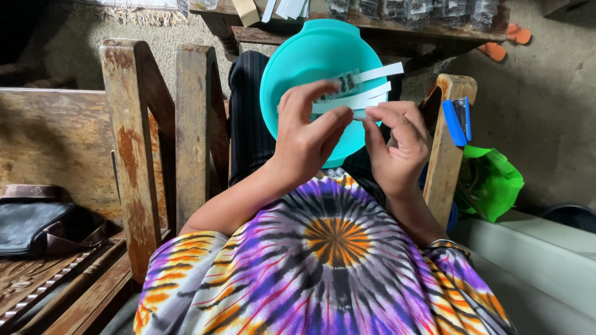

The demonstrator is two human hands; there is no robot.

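Observation:
My left hand (308,133) and my right hand (397,142) meet over a turquoise plastic bowl (292,62) resting on my lap. Both pinch the ends of white paper strips (366,96) that fan out to the right above the bowl. The left fingers hold the strips' left ends, the right thumb and fingers pinch near their middle. A small patterned piece lies among the strips inside the bowl. I wear a purple and orange tie-dye shirt (329,260).
Worn wooden chair arms stand at my left (133,142) and right (444,142). A blue stapler (458,119) sits on the right arm. A green bag (493,180) lies beyond it. A dark bag (31,223) rests at far left. A cluttered wooden table (372,22) stands ahead.

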